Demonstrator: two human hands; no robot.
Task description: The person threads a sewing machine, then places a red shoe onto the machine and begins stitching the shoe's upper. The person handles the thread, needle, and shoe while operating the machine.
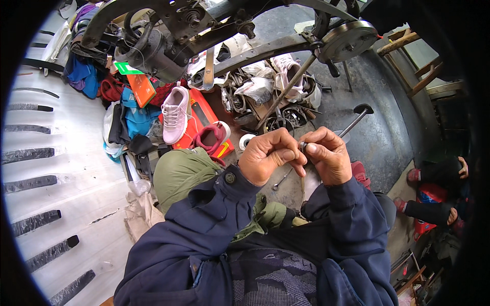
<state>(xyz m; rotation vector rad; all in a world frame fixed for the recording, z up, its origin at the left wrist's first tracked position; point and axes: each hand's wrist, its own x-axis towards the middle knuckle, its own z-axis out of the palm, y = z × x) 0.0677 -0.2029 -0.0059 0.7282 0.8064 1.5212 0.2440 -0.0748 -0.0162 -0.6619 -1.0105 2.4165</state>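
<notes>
My left hand (268, 155) is closed in a pinch just left of my right hand; whatever it holds is too small to make out. Between the thumb and fingers of my right hand (326, 155) is a small round metal part (303, 147), bobbin-like. Both hands are above the lap, below a dark cast-metal machine (158, 51) with a wheel (347, 42). A white spool (247, 141) lies just left of the hands, and a small wrench (275, 186) is on the floor beneath them.
Pink sneakers (175, 115), a red shoe (210, 137), an orange box (224, 149) and bags (132, 117) crowd the left and middle. A rod (352, 125) stands right. Another seated person's legs (429, 211) and hands appear far right. A wooden chair (418, 66) stands behind.
</notes>
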